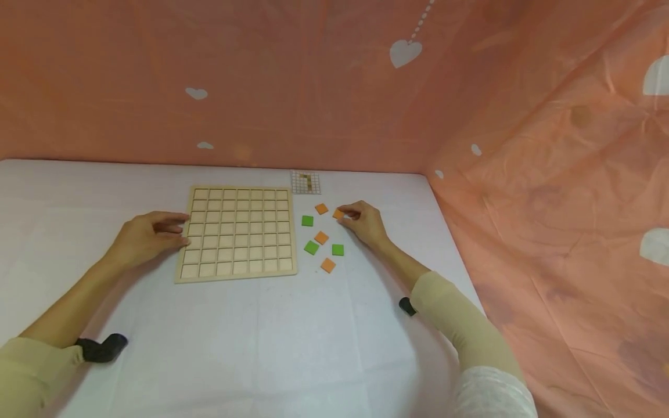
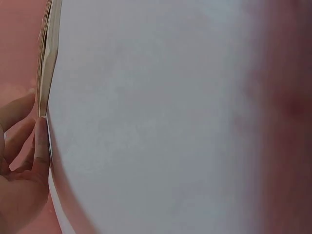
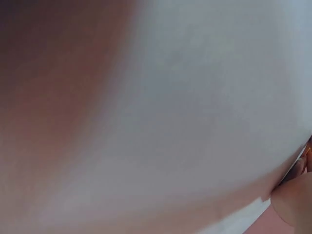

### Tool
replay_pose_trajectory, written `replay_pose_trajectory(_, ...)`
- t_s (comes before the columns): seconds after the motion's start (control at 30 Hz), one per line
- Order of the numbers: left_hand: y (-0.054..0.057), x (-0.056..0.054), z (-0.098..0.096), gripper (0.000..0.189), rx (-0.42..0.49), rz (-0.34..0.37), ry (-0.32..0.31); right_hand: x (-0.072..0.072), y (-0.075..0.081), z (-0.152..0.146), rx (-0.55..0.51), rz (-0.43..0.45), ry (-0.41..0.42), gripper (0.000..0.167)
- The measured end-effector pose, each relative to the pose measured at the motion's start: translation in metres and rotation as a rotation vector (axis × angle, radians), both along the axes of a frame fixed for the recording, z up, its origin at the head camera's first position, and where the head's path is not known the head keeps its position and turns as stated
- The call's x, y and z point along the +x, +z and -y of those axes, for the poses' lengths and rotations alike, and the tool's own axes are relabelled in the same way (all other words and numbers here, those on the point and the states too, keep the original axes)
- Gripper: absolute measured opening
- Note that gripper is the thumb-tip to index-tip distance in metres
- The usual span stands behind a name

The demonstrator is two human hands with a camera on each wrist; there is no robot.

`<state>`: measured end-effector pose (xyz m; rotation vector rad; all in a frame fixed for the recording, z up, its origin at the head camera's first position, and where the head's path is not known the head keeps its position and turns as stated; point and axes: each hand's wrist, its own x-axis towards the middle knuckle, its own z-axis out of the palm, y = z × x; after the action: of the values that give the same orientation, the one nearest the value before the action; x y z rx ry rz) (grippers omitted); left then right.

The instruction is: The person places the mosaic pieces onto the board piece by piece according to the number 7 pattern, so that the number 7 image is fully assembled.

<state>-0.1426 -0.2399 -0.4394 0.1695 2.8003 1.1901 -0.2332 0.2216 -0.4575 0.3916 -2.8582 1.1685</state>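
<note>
A pale wooden grid board [image 1: 237, 229] with square cells lies on the white table. My left hand [image 1: 143, 239] touches the board's left edge with fairly straight fingers; the left wrist view shows that hand [image 2: 27, 180] against the board's side [image 2: 48, 63]. To the right of the board, my right hand [image 1: 367, 225] pinches an orange square tile [image 1: 338, 214] between thumb and fingers. Around it lie other orange tiles [image 1: 321, 238] and three green tiles [image 1: 311, 247]. In the right wrist view only part of the right hand [image 3: 291, 200] shows at the edge.
A small printed grid card [image 1: 305, 182] with a few brown squares lies beyond the board's far right corner. Orange cloth with white hearts [image 1: 405, 53] hangs behind and to the right of the white table [image 1: 251, 348].
</note>
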Motion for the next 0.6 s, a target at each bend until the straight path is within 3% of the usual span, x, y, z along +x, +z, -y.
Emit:
replay_pose_trajectory(0.23,0.0,0.001,-0.003,0.057,0.002,-0.017,0.017,-0.001,0.004,0.001,0.0,0.018,0.009,0.026)
replay_pose_trajectory(0.6,0.002,0.001,-0.001,0.049,-0.012,-0.039,-0.011,-0.007,0.014,0.008,0.001,0.051,0.041,0.028)
